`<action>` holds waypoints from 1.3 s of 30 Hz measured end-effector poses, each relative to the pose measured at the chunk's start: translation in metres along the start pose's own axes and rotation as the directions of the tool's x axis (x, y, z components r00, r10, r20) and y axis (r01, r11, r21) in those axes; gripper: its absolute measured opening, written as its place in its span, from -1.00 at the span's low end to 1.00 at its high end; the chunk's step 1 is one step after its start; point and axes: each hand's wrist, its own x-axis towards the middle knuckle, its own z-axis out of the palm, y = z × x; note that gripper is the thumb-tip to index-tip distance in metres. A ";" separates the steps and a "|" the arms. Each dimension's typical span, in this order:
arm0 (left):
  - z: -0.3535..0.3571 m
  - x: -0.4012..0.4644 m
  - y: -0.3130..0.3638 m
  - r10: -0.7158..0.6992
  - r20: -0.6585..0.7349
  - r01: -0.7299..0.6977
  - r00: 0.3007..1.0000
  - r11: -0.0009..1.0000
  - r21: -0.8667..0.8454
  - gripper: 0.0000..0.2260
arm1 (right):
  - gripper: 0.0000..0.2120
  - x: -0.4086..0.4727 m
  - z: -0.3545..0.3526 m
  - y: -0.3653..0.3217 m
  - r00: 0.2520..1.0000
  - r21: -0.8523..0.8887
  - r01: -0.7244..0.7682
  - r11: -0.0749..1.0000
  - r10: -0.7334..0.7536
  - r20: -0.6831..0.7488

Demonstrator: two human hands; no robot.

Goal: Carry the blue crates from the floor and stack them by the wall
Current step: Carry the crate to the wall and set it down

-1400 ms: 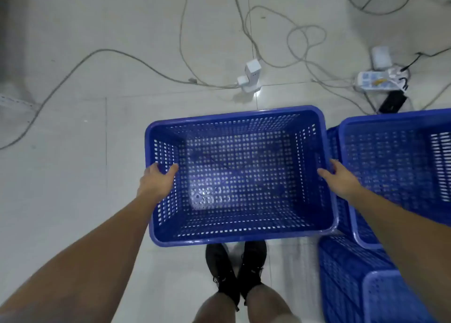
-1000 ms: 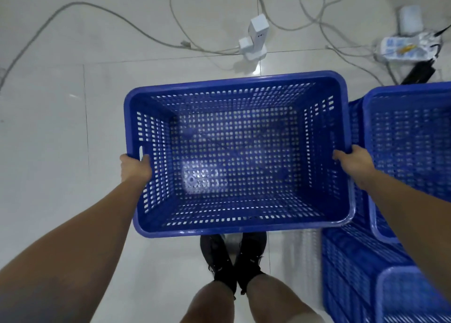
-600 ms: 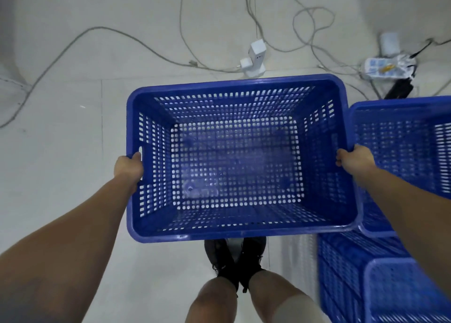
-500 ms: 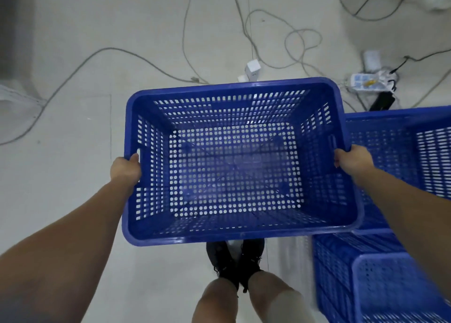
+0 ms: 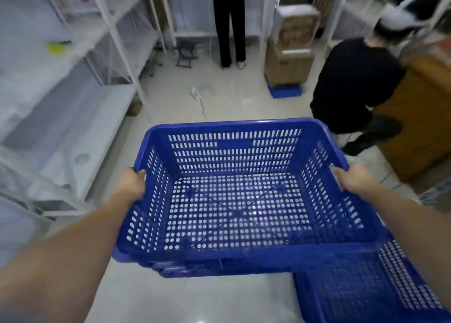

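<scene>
I hold an empty blue perforated crate (image 5: 234, 200) up off the floor in front of me. My left hand (image 5: 133, 183) grips its left rim at the handle slot. My right hand (image 5: 352, 179) grips the right rim. Another blue crate (image 5: 371, 288) lies on the floor at the lower right, partly under the carried one.
White metal shelving (image 5: 73, 73) runs along the left. A crouching person in black (image 5: 353, 88) is ahead on the right beside a brown cabinet (image 5: 419, 117). A standing person's legs (image 5: 229, 24) and stacked cardboard boxes (image 5: 290, 49) on a blue base are further back.
The crate was lifted from the floor, and my view has swung up from the cabled floor to the room ahead. Both hands kept their grip on the rims.
</scene>
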 end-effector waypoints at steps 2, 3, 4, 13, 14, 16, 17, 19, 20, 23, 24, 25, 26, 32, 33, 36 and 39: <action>-0.053 -0.024 0.044 0.080 -0.071 -0.079 0.994 0.997 0.027 -0.70 | -0.57 -0.018 -0.056 -0.031 0.997 0.002 0.052 0.999 -0.051 -0.051; -0.078 -0.033 0.063 0.114 -0.091 -0.111 0.989 0.993 0.037 -0.71 | -0.60 -0.028 -0.082 -0.046 0.995 -0.011 0.074 0.997 -0.074 -0.069; -0.099 -0.040 0.080 0.142 -0.106 -0.140 0.984 0.990 0.026 -0.72 | -0.62 -0.038 -0.108 -0.061 0.993 -0.029 0.090 0.996 -0.092 -0.078; -0.241 -0.101 0.169 0.229 -0.248 -0.224 0.941 0.973 0.048 -0.79 | -0.70 -0.100 -0.262 -0.129 0.957 -0.009 0.195 0.981 -0.192 -0.219; -0.249 -0.105 0.173 0.243 -0.273 -0.241 0.931 0.970 0.042 -0.74 | -0.72 -0.104 -0.274 -0.134 0.950 -0.008 0.209 0.978 -0.205 -0.234; -0.262 -0.111 0.177 0.284 -0.304 -0.267 0.909 0.959 0.096 -0.69 | -0.74 -0.113 -0.289 -0.140 0.946 -0.019 0.220 0.975 -0.218 -0.241; -0.267 -0.113 0.176 0.280 -0.285 -0.248 0.917 0.958 0.143 -0.73 | -0.74 -0.116 -0.293 -0.142 0.946 -0.021 0.223 0.975 -0.222 -0.236; -0.273 -0.118 0.169 0.253 -0.273 -0.220 0.928 0.965 0.146 -0.82 | -0.72 -0.122 -0.293 -0.146 0.947 -0.017 0.230 0.973 -0.228 -0.226; -0.273 -0.113 0.163 0.214 -0.270 -0.178 0.939 0.972 0.150 -0.78 | -0.71 -0.122 -0.291 -0.149 0.945 -0.014 0.239 0.971 -0.236 -0.224; -0.280 -0.103 0.142 0.205 -0.283 -0.160 0.937 0.972 0.174 -0.69 | -0.72 -0.124 -0.280 -0.163 0.935 0.002 0.284 0.959 -0.276 -0.222; -0.284 -0.108 0.134 0.179 -0.297 -0.152 0.938 0.982 0.114 -0.69 | -0.73 -0.125 -0.275 -0.170 0.929 0.010 0.306 0.952 -0.296 -0.222; -0.287 -0.112 0.125 0.176 -0.304 -0.161 0.936 0.984 0.073 -0.71 | -0.72 -0.124 -0.270 -0.178 0.924 0.011 0.325 0.946 -0.315 -0.218; -0.289 -0.115 0.113 0.164 -0.314 -0.163 0.935 0.986 0.032 -0.74 | -0.69 -0.125 -0.262 -0.187 0.923 0.000 0.335 0.942 -0.328 -0.202; -0.321 -0.116 0.015 0.027 -0.403 -0.057 0.915 0.996 -0.062 -0.68 | -0.57 -0.135 -0.184 -0.257 0.905 -0.059 0.417 0.907 -0.420 -0.066; -0.330 -0.113 -0.003 0.002 -0.407 -0.040 0.913 0.996 -0.084 -0.68 | -0.54 -0.137 -0.169 -0.272 0.898 -0.068 0.433 0.899 -0.437 -0.061; -0.360 -0.110 -0.057 -0.078 -0.414 0.037 0.907 0.994 -0.106 -0.69 | -0.45 -0.155 -0.126 -0.320 0.867 -0.119 0.490 0.863 -0.497 -0.033; -0.390 -0.111 -0.110 -0.131 -0.459 0.094 0.879 0.990 -0.103 -0.69 | -0.46 -0.181 -0.083 -0.370 0.829 -0.114 0.557 0.823 -0.560 0.007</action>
